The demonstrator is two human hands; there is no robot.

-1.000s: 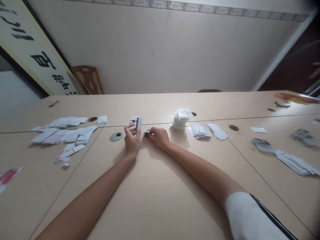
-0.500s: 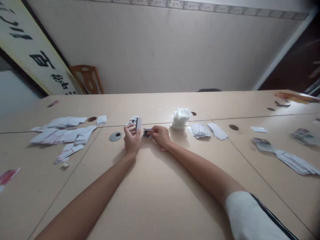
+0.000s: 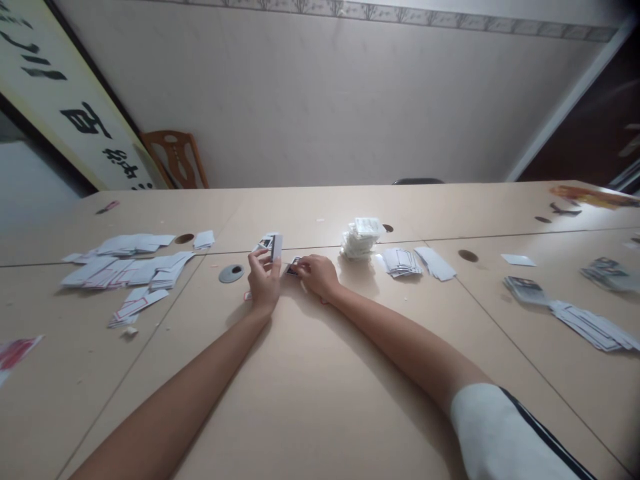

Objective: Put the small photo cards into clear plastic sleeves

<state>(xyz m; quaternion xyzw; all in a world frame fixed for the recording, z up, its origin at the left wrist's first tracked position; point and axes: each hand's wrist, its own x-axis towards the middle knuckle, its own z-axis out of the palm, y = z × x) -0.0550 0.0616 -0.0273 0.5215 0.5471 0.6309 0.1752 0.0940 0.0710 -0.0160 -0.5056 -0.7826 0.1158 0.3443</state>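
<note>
Fingers of the left hand point(image 3: 264, 279) pinch a small stack of cards point(image 3: 271, 245) upright; right hand point(image 3: 315, 273) grips one card point(image 3: 293, 267) on the table point(image 3: 320, 373). Loose pinch, so the stack could easily spill.

Bare desk point(image 3: 310, 373) lies open near the person. Spread cards point(image 3: 130, 270) block the left, a grey disc point(image 3: 232, 273) sits beside them, a white stack point(image 3: 361, 237) and fanned cards point(image 3: 575, 313) crowd the right.

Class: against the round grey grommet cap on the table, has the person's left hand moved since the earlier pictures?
No. The left hand keeps its place beside the round grey grommet cap.
</note>
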